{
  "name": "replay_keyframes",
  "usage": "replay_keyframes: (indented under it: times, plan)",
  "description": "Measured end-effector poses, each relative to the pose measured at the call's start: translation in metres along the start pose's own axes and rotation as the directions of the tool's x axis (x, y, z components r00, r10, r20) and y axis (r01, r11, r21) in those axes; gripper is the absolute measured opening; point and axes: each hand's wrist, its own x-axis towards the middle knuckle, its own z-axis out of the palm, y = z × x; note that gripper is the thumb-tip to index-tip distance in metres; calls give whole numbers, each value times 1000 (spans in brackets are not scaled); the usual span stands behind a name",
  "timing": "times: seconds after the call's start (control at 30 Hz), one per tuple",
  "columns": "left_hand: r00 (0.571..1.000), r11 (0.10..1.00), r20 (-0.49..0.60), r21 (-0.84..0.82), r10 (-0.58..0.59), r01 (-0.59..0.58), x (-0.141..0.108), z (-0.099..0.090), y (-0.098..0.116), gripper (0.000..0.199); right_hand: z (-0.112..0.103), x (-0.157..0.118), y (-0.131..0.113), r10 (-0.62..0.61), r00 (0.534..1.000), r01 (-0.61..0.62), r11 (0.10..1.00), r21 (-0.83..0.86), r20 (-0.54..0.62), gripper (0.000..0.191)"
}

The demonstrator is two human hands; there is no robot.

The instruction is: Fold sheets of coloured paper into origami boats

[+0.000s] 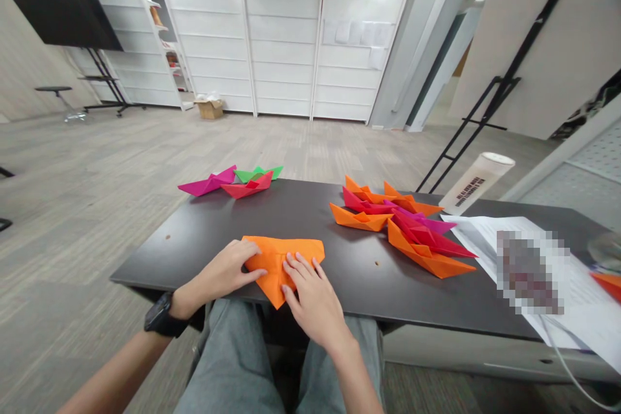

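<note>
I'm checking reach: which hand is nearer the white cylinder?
Right. The right hand is left of the white cylinder and nearer the person, on the orange paper; the left hand is farther left, also on it.

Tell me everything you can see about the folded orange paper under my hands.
The flat, folded orange paper sheet looks matte and layered, with a wide far edge and sides narrowing to a point facing you. A crease or seam runs down its middle. It lies on the black tabletop, its tip at the near edge. Your left hand touches its left side; your right hand rests fingers on its right half. Its underside is hidden.
</note>
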Motion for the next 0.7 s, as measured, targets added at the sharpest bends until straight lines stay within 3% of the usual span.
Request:
replay_keyframes:
  times: [0.13,0.27,0.37,0.53,0.7]
  plan:
    - [998,999,-62,-36,12,-14,6,14,0,34,1,1,-1,12,1000,-12,1000,6,-4,46]
    - [979,983,-112,-35,173,-178,2,28,-7,22,1,0,-3,18,1000,-18,1000,-12,-12,46]
    - [957,958,-89,-64,275,-281,-2,34,-8,24,0,-1,-4,9,1000,-9,1000,-29,-15,46]
    - [973,964,-98,-146,208,-221,1,37,-3,20,0,-1,-1,-11,1000,11,1000,-21,-17,39]
    - [985,982,-101,-115,139,-151,6,41,2,20,-3,7,2,-11,999,10,1000,-17,-32,37]
